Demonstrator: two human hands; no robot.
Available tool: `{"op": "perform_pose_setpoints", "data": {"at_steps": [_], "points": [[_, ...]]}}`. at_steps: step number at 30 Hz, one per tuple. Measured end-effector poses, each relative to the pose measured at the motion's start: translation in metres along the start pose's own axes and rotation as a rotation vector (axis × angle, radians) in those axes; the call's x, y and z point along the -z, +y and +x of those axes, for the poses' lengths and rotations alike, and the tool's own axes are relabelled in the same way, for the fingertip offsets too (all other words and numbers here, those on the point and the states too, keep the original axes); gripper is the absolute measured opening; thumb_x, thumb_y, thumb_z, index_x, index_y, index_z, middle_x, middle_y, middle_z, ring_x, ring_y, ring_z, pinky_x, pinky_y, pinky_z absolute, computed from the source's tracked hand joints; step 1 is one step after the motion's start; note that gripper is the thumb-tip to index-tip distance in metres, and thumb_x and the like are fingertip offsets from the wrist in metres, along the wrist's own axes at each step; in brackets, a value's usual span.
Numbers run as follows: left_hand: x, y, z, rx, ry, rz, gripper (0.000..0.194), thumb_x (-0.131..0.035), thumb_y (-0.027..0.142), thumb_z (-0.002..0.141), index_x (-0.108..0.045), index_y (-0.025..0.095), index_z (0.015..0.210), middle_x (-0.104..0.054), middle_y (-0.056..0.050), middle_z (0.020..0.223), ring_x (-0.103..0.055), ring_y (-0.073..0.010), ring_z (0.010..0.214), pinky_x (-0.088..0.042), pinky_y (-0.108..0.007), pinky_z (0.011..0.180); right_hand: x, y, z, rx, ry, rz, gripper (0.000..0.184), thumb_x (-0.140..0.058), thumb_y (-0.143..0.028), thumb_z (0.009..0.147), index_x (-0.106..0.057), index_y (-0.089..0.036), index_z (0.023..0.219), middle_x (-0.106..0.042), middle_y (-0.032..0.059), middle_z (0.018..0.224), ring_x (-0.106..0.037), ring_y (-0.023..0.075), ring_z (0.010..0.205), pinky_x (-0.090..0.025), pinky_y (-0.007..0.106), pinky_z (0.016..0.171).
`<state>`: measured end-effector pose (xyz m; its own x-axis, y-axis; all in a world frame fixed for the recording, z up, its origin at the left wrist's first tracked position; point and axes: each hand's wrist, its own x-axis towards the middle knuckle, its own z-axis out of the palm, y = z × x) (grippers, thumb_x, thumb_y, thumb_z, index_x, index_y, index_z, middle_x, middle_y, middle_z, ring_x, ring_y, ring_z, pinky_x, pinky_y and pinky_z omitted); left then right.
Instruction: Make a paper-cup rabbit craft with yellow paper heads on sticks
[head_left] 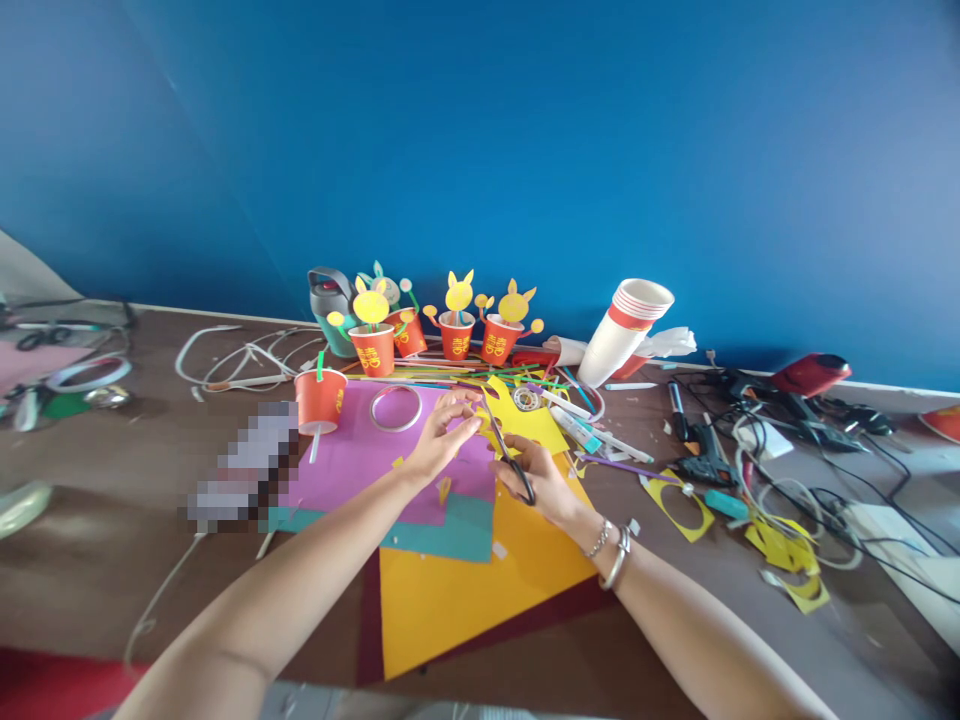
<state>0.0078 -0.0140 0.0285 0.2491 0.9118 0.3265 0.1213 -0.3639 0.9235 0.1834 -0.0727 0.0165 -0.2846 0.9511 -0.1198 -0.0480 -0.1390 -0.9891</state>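
My right hand (536,480) is closed on a pair of scissors (514,462), whose blades point up and to the left. My left hand (448,430) is just left of the blades, its fingers pinched around a small piece of yellow paper (484,418). Beneath both hands lie sheets of purple paper (337,475), teal paper (457,530) and orange-yellow paper (435,600). A larger yellow sheet (536,420) lies just beyond the scissors. A roll of tape (396,408) rests on the purple paper, and a red paper cup (321,400) with a green strip stands at its left.
Several red cups with yellow animal figures (456,335) line the wall beside a grey-teal bottle (331,310). A leaning stack of paper cups (626,330) is to their right. A glue gun (705,455), cables and yellow cutouts (679,505) lie at right; a white cable (255,360) is at left.
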Motion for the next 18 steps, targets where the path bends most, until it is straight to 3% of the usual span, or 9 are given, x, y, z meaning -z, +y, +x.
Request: {"op": "perform_pose_setpoints", "data": {"at_steps": [6,13,18], "points": [[0.0018,-0.0017,0.0015,-0.003,0.007,0.016,0.024,-0.058,0.039,0.081,-0.06,0.02,0.066,-0.061,-0.007,0.112,-0.05,-0.0249,0.115,-0.034,-0.041,0.104,0.0006,-0.0017,0.0012,0.035,-0.041,-0.039,0.036,-0.073,-0.042,0.071,-0.045,-0.02,0.079,-0.039,-0.0107,0.048,-0.029,0.0047,0.042,-0.022,0.019,0.039],[0.0025,-0.0009,0.0011,-0.003,0.014,0.042,0.024,-0.056,0.038,0.081,-0.058,0.02,0.066,-0.062,-0.007,0.113,-0.051,-0.0246,0.115,-0.034,-0.042,0.104,0.0032,0.0009,0.0019,0.035,-0.07,-0.052,0.037,-0.073,-0.043,0.071,-0.045,-0.02,0.08,-0.037,-0.0117,0.047,-0.025,0.0041,0.041,-0.02,0.02,0.039],[0.0043,-0.0014,0.0022,0.011,0.048,0.049,0.024,-0.057,0.038,0.08,-0.057,0.02,0.064,-0.063,-0.007,0.111,-0.053,-0.0245,0.113,-0.037,-0.042,0.103,0.0063,-0.0053,0.0027,-0.017,-0.016,-0.08,0.042,-0.075,-0.046,0.068,-0.051,-0.017,0.087,-0.041,-0.0114,0.045,-0.028,0.0045,0.039,-0.022,0.02,0.038]]}}
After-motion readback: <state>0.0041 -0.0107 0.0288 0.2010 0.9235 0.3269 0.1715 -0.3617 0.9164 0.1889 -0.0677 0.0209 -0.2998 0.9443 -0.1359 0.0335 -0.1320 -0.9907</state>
